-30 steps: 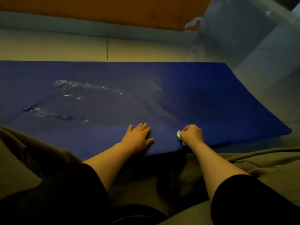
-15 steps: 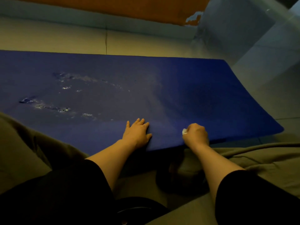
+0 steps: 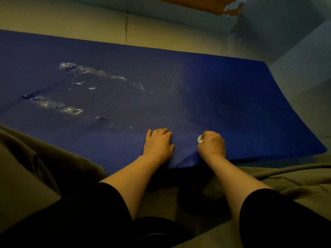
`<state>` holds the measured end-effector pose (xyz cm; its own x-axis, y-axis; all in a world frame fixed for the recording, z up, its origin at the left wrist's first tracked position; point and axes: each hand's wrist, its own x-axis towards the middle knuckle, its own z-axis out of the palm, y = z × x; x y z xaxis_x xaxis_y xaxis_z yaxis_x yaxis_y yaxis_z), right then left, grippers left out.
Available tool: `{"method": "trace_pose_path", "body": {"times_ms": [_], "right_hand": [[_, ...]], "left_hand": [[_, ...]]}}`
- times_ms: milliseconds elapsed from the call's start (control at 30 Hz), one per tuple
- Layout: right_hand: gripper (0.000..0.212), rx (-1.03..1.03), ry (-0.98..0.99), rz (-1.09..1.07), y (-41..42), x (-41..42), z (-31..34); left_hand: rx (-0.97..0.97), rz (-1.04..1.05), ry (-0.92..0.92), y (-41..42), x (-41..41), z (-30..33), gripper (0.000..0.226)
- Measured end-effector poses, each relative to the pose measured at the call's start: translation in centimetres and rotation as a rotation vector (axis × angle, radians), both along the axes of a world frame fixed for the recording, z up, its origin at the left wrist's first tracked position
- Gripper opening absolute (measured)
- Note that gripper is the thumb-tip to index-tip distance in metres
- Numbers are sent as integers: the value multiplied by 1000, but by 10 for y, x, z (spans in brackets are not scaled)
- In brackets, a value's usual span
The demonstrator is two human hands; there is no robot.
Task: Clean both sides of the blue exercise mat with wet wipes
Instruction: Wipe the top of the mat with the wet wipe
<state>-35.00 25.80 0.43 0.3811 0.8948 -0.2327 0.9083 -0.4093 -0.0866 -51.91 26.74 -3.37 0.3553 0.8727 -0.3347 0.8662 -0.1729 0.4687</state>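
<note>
Blue mat (image 3: 232, 104) near edge: right hand (image 3: 211, 144) grips wipe (image 3: 200, 139).

Mat (image 3: 223, 97): deep blue, plain, no print; darker, greyer w/ a matte sheen on its left half. Pale whitish glistening patches (image 3: 71, 109) scattered over that left part, in 2 rough streaks. Wipe (image 3: 199, 139): white, only a small bit showing at the right hand (image 3: 211, 144). Sleeves (image 3: 279, 217): black, plain, both arms. Floor (image 3: 80, 24): pale beige-cream w/ a thin dark seam line. Fabric (image 3: 286, 178) along the mat's near edge: olive-khaki, plain. Wall (image 3: 202, 3) at far edge: orange-brown over a pale grey-blue base strip, w/ a chipped light-blue spot.
</note>
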Motion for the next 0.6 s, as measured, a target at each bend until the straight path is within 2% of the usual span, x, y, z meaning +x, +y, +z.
{"method": "trace_pose_path", "body": {"times_ms": [200,433,500,600], "right_hand": [[21,-42,205,190,-2,-55,-15],[21,28,-45,-3,9,-3,-13],[21,26,-38,71,9,-21,-15],[22,-8,81,283,2,-57,-24]], "left_hand": [[57,93,-24,1,4,-11,46],[102,115,-57,2,4,-12,42],[108,131,-63,2,4,-13,40],[102,133,-72,1,3,-16,37]]}}
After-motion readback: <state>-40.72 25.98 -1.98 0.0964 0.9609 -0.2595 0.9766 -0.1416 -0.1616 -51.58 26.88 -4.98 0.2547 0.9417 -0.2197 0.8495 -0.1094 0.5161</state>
